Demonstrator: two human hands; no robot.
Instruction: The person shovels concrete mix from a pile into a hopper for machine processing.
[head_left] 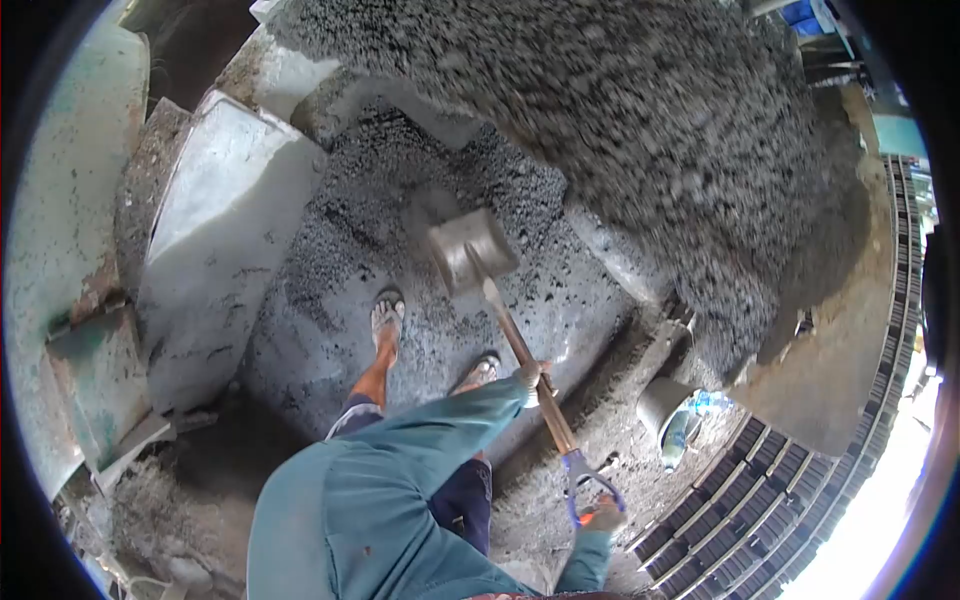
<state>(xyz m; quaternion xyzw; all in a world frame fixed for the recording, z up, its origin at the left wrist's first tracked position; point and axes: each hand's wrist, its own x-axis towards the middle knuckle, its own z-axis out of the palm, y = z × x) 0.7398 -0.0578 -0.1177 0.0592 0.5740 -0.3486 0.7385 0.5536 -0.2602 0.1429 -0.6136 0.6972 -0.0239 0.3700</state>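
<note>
My left hand [535,382] is wrapped round the wooden shaft of a shovel [515,335], about midway along it. Lower right, my right hand [604,514] grips the blue D-shaped handle at the shovel's end. The broad metal blade points away from me, over the concrete floor [430,350] at the edge of the loose dark gravel mix [370,190]. No load shows on the visible face of the blade. My feet in sandals stand on the floor just this side of the blade.
A large heap of grey gravel [640,110] rises at the upper right behind a low ledge. Pale slabs [220,240] lean on the left. A bucket [664,408] and a plastic bottle [676,440] lie to the right, near rows of dark blocks [730,490].
</note>
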